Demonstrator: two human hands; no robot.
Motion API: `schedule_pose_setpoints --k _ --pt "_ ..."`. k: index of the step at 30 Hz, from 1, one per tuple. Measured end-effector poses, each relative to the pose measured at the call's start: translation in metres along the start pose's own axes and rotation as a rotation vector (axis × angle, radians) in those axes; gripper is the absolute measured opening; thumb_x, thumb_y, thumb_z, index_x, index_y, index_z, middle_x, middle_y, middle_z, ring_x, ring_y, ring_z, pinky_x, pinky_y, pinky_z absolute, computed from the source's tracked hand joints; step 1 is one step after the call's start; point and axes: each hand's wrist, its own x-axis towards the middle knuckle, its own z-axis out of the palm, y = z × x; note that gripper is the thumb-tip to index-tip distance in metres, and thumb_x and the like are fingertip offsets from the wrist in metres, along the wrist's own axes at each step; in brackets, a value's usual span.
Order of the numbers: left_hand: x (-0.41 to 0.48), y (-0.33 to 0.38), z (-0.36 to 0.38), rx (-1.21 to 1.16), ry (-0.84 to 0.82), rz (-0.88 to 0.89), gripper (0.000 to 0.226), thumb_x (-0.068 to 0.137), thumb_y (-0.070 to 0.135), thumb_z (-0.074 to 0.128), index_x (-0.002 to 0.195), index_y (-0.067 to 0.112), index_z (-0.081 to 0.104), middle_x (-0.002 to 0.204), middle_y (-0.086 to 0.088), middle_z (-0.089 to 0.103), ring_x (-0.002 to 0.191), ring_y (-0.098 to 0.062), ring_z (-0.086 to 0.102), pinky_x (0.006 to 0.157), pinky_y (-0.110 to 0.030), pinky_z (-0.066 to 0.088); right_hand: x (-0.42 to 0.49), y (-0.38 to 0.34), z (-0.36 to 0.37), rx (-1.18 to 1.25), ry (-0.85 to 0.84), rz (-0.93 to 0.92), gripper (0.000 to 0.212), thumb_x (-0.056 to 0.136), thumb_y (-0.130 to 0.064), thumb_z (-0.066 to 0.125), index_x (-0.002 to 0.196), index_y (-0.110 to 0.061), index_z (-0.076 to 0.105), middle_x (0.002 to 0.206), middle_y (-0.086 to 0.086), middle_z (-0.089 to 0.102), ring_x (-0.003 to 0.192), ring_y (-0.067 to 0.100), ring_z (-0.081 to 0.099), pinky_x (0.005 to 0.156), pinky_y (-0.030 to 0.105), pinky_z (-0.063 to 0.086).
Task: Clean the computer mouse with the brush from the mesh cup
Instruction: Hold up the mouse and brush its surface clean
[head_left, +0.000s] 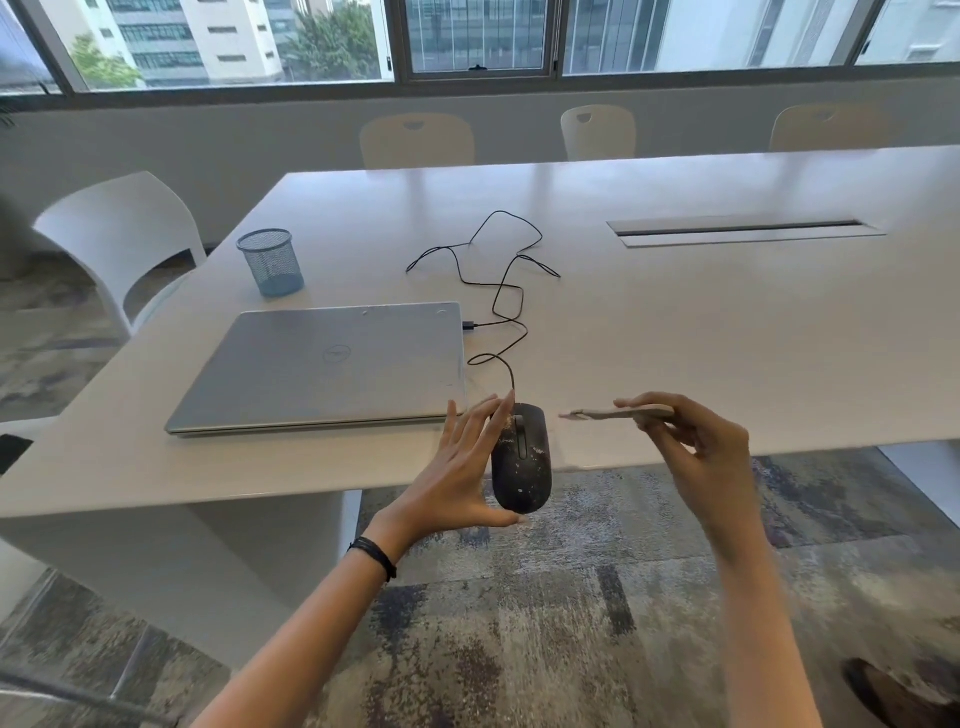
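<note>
We see the computer mouse (521, 462) as a black, wired one, its top and sides flecked with pale dust, thickest along the left button and round the scroll wheel. It is lifted off the surface and hangs at the near edge of the white table (675, 338), its front over the tabletop and its rear out over the carpet. Our left hand (457, 478) holds it: the fingers lie long and nearly straight along its left side up to the front, and the thumb is tucked under its rear end, so the mouse is pinched between them. Our right hand (696, 441) is to the right of the mouse, apart from it, with fingers curled and pinching the brush (613, 414). The brush is pale, lies roughly level and is blurred; its tip points left, near the mouse's front but not touching it.

The black cable (506, 291) runs from the mouse's front and loops loosely over the table, its plug at the right edge of a closed silver laptop (327, 364) just left of the mouse. Beyond the laptop's far left corner the blue mesh cup (270, 262) stands upright. A long cable slot (743, 231) is set into the table farther right, and pale chairs (597, 132) stand at the far side under the windows
</note>
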Motion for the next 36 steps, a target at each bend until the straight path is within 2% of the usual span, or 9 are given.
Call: schedule_pose_setpoints --k 3,8,11,14,18,21,28,32,36 --pt "-0.001 -0.004 0.001 -0.002 0.004 -0.005 0.122 0.065 0.068 0.066 0.147 0.027 -0.015 0.153 -0.002 0.009 0.146 -0.018 0.000 0.115 -0.051 -0.014 0.003 0.012 0.013 -0.119 -0.044 -0.036 0.019 0.084 -0.010 0.065 0.101 -0.017 0.068 0.095 -0.008 0.073 0.093 0.006 0.069 0.078 0.012 0.053" --pt "-0.001 -0.008 0.003 0.002 0.012 -0.011 0.126 0.065 0.072 0.065 0.148 0.023 -0.017 0.154 -0.002 0.010 0.146 -0.017 0.001 0.115 -0.048 -0.016 0.009 0.029 0.030 -0.263 -0.113 -0.049 0.019 0.084 -0.009 0.068 0.101 -0.015 0.072 0.096 -0.007 0.073 0.087 0.009 0.071 0.078 0.031 0.059" --pt "-0.001 -0.010 0.004 0.000 0.014 -0.007 0.126 0.065 0.072 0.064 0.148 0.023 -0.017 0.154 -0.004 0.011 0.146 -0.017 0.002 0.115 -0.047 -0.016 0.009 0.031 0.033 -0.276 -0.149 -0.044 0.018 0.085 -0.010 0.067 0.102 -0.015 0.072 0.096 -0.005 0.074 0.089 0.009 0.071 0.078 0.035 0.059" --pt "-0.001 -0.012 0.004 0.001 0.016 -0.004 0.125 0.065 0.072 0.064 0.148 0.023 -0.017 0.154 -0.004 0.010 0.146 -0.017 0.000 0.115 -0.047 -0.016 0.009 0.027 0.030 -0.246 -0.202 -0.015 0.020 0.085 -0.005 0.068 0.101 -0.017 0.072 0.094 -0.011 0.073 0.089 0.004 0.070 0.079 0.031 0.059" --pt "-0.001 -0.013 0.005 0.008 0.015 0.004 0.125 0.065 0.072 0.063 0.148 0.021 -0.015 0.154 -0.003 0.009 0.146 -0.017 0.000 0.115 -0.047 -0.016 0.011 0.013 0.015 -0.171 -0.292 0.004 0.020 0.085 -0.002 0.067 0.097 -0.017 0.072 0.091 -0.019 0.073 0.090 -0.002 0.069 0.078 0.016 0.055" --pt "-0.001 -0.014 0.006 0.013 0.013 0.008 0.125 0.065 0.070 0.065 0.148 0.021 -0.016 0.154 -0.004 0.009 0.146 -0.017 -0.001 0.115 -0.047 -0.016 0.010 0.004 0.006 -0.141 -0.290 -0.002 0.019 0.086 -0.002 0.066 0.097 -0.016 0.073 0.093 -0.017 0.073 0.090 -0.003 0.068 0.076 0.010 0.051" --pt "0.001 -0.014 0.007 0.021 0.005 0.018 0.126 0.065 0.068 0.067 0.148 0.022 -0.016 0.153 0.000 0.007 0.146 -0.015 -0.003 0.115 -0.046 -0.017 0.010 0.004 0.008 -0.185 -0.095 -0.016 0.020 0.086 -0.007 0.066 0.099 -0.021 0.070 0.093 -0.011 0.072 0.091 0.001 0.069 0.079 0.017 0.055" --pt "0.002 -0.015 0.007 0.017 0.001 0.023 0.126 0.065 0.068 0.066 0.147 0.023 -0.018 0.154 0.001 0.005 0.146 -0.016 -0.003 0.115 -0.045 -0.017 0.008 0.009 0.019 -0.250 -0.206 0.056 0.021 0.085 -0.004 0.067 0.101 -0.016 0.072 0.093 -0.005 0.075 0.089 0.009 0.071 0.083 0.030 0.058" --pt "0.002 -0.016 0.007 0.019 0.000 0.023 0.126 0.065 0.069 0.066 0.148 0.022 -0.016 0.154 -0.001 0.006 0.146 -0.017 -0.003 0.115 -0.044 -0.018 0.002 0.003 0.014 -0.152 -0.328 0.036 0.018 0.087 -0.003 0.066 0.095 -0.017 0.073 0.088 -0.014 0.075 0.089 0.000 0.070 0.080 0.017 0.055"
